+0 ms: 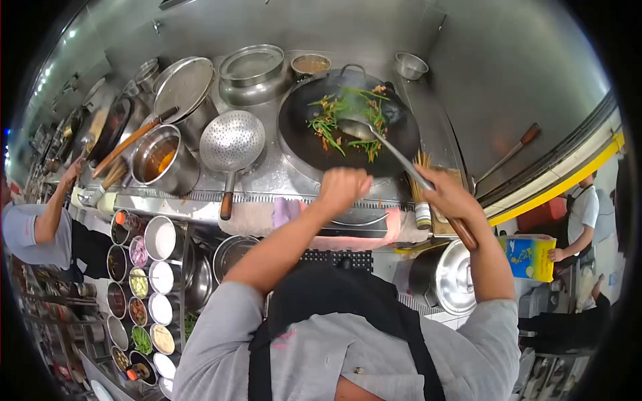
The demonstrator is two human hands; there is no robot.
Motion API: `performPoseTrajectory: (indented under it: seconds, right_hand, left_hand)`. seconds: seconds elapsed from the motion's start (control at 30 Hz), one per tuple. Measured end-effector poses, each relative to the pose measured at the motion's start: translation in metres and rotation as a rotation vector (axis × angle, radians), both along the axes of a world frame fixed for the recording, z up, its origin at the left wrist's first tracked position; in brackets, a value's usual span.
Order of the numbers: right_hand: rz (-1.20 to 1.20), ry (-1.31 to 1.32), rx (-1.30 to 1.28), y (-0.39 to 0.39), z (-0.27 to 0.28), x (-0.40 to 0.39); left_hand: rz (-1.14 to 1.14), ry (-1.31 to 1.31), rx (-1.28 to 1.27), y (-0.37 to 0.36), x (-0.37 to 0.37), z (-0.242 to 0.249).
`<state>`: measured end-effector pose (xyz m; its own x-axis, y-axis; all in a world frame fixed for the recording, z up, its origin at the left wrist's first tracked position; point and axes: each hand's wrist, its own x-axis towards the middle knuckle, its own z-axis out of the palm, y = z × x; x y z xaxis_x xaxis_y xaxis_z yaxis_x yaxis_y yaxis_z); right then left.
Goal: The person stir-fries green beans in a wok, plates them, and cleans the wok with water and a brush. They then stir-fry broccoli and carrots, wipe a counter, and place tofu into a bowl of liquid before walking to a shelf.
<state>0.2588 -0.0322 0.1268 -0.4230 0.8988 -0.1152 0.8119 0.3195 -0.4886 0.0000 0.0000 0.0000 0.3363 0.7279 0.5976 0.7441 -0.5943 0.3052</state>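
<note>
A dark wok (301, 144) sits on the stove, with green beans (326, 125) and small orange-brown bits spread over its bottom. Steam rises from them. My right hand (449, 194) is closed round the handle of a wok ladle (400, 155). The ladle's bowl rests among the beans, and its wooden end runs back under my forearm. At the wok's near rim, my left hand (344, 189) is closed in a fist; whatever it grips is hidden. Below it lies a pink cloth (399, 224) on the stove's front edge.
Left of the wok are a perforated strainer (233, 139), a steel pot with orange liquid (158, 160) and a lidded pot (184, 90). A bamboo brush (420, 190) stands at right. Ingredient tubs (161, 238) line my left. Co-workers (43, 227) stand on both sides.
</note>
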Motion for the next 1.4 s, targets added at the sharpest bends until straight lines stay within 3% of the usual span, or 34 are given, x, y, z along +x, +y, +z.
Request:
performPoseTrajectory:
  seconds: [0.03,0.07,0.1,0.17,0.33,0.43,0.53,0.63,0.67,0.8,0.9,0.93,1.03,1.07,1.17,1.27,1.4]
  right_hand:
    - [-0.013,-0.040,-0.071,-0.017,0.010,0.002]
    - [-0.026,-0.082,-0.139,-0.025,0.015,0.005]
    - [-0.026,-0.149,-0.017,-0.001,0.013,-0.004]
    - [-0.018,-0.225,0.066,0.013,-0.025,-0.004]
    - [-0.306,0.071,0.191,0.072,-0.103,0.009]
    - [-0.505,0.273,0.015,0.090,-0.111,-0.006]
    - [-0.489,0.787,-0.328,0.124,-0.148,-0.001]
    - [-0.393,1.001,-0.549,0.139,-0.129,-0.001]
    - [-0.367,1.002,-0.502,0.153,-0.134,-0.002]
    - [-0.353,0.591,-0.149,0.210,-0.135,-0.023]
    - [-0.236,0.516,-0.206,0.226,-0.127,-0.039]
    - [-0.191,0.349,-0.260,0.227,-0.122,-0.039]
    - [0.314,0.221,0.314,0.212,-0.139,-0.018]
    - [0.254,0.127,0.178,0.182,-0.107,-0.018]
    - [0.037,0.169,0.003,0.140,-0.084,-0.003]
    - [0.007,0.272,-0.105,0.089,-0.042,0.008]
    - [-0.025,0.209,-0.540,0.044,0.032,0.016]
  left_hand:
    - [0.035,-0.047,-0.157,0.013,0.003,-0.003]
    - [0.031,-0.058,-0.116,0.023,0.007,-0.007]
    - [0.024,-0.079,-0.039,0.064,0.002,-0.010]
    - [0.017,-0.058,-0.045,0.073,0.002,-0.026]
    - [0.006,-0.058,-0.031,0.083,0.006,-0.048]
    - [0.005,-0.065,-0.041,0.092,0.008,-0.048]
    - [0.003,-0.061,-0.025,0.094,0.009,-0.050]
    - [0.012,-0.044,-0.040,0.094,0.009,-0.049]
    - [0.012,-0.040,-0.045,0.094,0.009,-0.047]
    - [0.013,-0.048,-0.055,0.092,0.010,-0.045]
    - [0.011,-0.069,-0.043,0.093,0.011,-0.043]
    - [0.009,-0.076,-0.040,0.093,0.010,-0.043]
    - [-0.001,-0.091,-0.055,0.094,0.009,-0.044]
    - [0.006,-0.075,-0.068,0.096,0.008,-0.044]
    - [0.021,-0.045,-0.131,0.095,0.009,-0.045]
    - [0.034,-0.011,-0.157,0.092,0.010,-0.040]
    - [0.009,-0.040,-0.082,0.060,0.007,0.018]
